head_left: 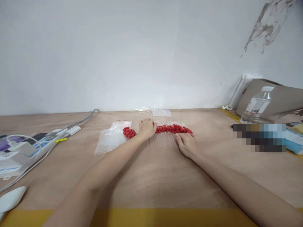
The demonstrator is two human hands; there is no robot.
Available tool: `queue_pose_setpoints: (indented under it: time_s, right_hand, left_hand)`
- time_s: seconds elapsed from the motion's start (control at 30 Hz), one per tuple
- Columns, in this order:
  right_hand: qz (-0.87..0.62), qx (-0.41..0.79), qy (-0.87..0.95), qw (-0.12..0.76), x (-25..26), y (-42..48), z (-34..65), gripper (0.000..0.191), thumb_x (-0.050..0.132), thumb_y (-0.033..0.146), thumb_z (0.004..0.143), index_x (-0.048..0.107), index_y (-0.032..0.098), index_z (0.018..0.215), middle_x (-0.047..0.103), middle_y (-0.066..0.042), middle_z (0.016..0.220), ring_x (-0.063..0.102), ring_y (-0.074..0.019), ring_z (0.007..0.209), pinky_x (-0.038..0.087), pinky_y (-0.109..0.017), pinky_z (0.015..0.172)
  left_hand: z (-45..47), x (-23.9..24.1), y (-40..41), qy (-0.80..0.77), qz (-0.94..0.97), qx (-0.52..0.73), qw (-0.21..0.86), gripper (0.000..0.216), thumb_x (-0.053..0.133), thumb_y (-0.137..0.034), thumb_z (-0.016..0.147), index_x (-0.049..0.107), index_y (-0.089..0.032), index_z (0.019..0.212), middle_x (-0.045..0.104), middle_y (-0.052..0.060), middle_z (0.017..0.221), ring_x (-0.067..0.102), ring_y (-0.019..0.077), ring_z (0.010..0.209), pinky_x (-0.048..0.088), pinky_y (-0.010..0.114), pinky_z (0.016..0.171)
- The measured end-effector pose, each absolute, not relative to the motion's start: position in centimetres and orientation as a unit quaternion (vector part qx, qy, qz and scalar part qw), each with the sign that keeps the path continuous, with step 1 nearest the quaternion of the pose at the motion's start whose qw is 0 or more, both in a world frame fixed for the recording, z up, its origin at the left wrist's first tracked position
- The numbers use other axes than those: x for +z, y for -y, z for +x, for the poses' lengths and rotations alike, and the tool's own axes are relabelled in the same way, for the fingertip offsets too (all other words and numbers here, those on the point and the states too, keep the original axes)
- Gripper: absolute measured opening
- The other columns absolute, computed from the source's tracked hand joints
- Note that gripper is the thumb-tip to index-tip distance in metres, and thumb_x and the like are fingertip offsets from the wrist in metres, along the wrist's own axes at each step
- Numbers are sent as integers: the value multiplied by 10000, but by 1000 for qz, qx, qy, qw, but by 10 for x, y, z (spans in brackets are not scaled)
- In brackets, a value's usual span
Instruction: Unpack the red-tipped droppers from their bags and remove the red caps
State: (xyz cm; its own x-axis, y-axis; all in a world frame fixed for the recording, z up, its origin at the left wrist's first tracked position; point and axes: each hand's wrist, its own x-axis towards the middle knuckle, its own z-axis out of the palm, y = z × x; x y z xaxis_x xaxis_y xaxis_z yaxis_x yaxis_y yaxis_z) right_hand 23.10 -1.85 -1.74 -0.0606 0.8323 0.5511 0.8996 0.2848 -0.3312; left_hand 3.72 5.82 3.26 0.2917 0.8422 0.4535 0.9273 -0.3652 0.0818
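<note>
A row of clear droppers with red bulbs (174, 128) lies across the middle of the wooden table (151, 176). My left hand (146, 127) rests on the row's left part with the fingers curled over the red bulbs; a small cluster of red bulbs (129, 132) shows just to its left. My right hand (187, 144) lies flat on the clear stems below the bulbs, fingers stretched out. A clear zip bag (111, 140) lies left of the left hand.
Another small clear bag (161, 113) lies by the wall. A power strip with cables and plugs (30, 146) is on the left, a white object (11, 198) at the near left. A water bottle (257, 105), cardboard (281, 97) and blue items (294, 142) stand right.
</note>
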Motion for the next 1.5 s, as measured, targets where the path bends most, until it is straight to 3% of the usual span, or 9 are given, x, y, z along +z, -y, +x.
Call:
queue_pose_setpoints:
  time_s: [0.1, 0.2, 0.33, 0.53, 0.77, 1.0, 1.17, 1.5]
  right_hand:
    - [-567, -70, 719, 395, -18, 18, 232, 331, 317, 365, 876, 598, 193, 902, 634, -67, 904, 555, -203, 887, 341, -384, 836]
    - [-507, -90, 721, 464, -17, 18, 231, 352, 392, 356, 846, 509, 169, 1121, 534, -125, 1110, 485, -230, 1045, 386, -393, 863]
    - [-433, -93, 772, 456, -14, 23, 225, 439, 445, 342, 827, 413, 188, 1237, 471, -118, 1204, 433, -227, 1120, 377, -398, 922]
    - [-358, -122, 836, 398, -12, 31, 208, 351, 492, 347, 813, 528, 210, 1135, 573, -93, 1105, 487, -219, 1055, 379, -413, 889]
    - [-333, -123, 861, 364, -14, 32, 194, 221, 489, 319, 830, 618, 231, 987, 637, -44, 981, 512, -187, 1020, 321, -417, 953]
    - [-317, -110, 866, 372, -19, 32, 189, 215, 465, 254, 844, 622, 216, 986, 657, -31, 965, 525, -176, 1021, 352, -389, 945]
    - [-303, -116, 867, 377, -20, 33, 187, 205, 466, 227, 839, 613, 202, 979, 661, -33, 959, 540, -176, 1001, 380, -378, 919]
    - [-226, -203, 874, 380, -18, 35, 191, 135, 485, 164, 828, 608, 150, 883, 664, -44, 875, 576, -142, 914, 414, -349, 925]
  left_hand:
    - [21, 29, -40, 553, -785, -262, 97, 275, 319, -337, 883, 532, -174, 822, 600, 66, 881, 505, 224, 891, 332, 390, 789]
    - [-3, 23, -14, 483, -814, -311, 81, 218, 379, -339, 872, 535, -190, 845, 597, 35, 873, 498, 202, 882, 339, 359, 789]
    - [-31, 13, 14, 412, -851, -318, 69, 179, 408, -308, 866, 542, -190, 880, 595, 35, 904, 490, 188, 874, 349, 343, 773]
    - [-41, 4, 20, 344, -878, -320, 93, 143, 451, -279, 844, 567, -207, 886, 614, 39, 930, 498, 185, 883, 352, 358, 796]
    - [-39, -1, 20, 323, -884, -324, 91, 124, 468, -269, 839, 573, -213, 875, 622, 32, 933, 514, 171, 872, 363, 360, 823]
    - [-23, 3, 24, 300, -902, -293, 101, 358, 492, -362, 818, 504, -213, 1144, 498, 72, 1233, 399, 223, 1169, 282, 420, 980]
    - [-13, 0, 25, 279, -909, -283, 124, 195, 432, -262, 863, 594, -213, 960, 600, 32, 1105, 427, 187, 1169, 226, 422, 1029]
    - [-15, 10, 34, 257, -934, -233, 83, 214, 358, -231, 890, 567, -197, 855, 648, 1, 974, 445, 174, 1161, 19, 466, 1062]
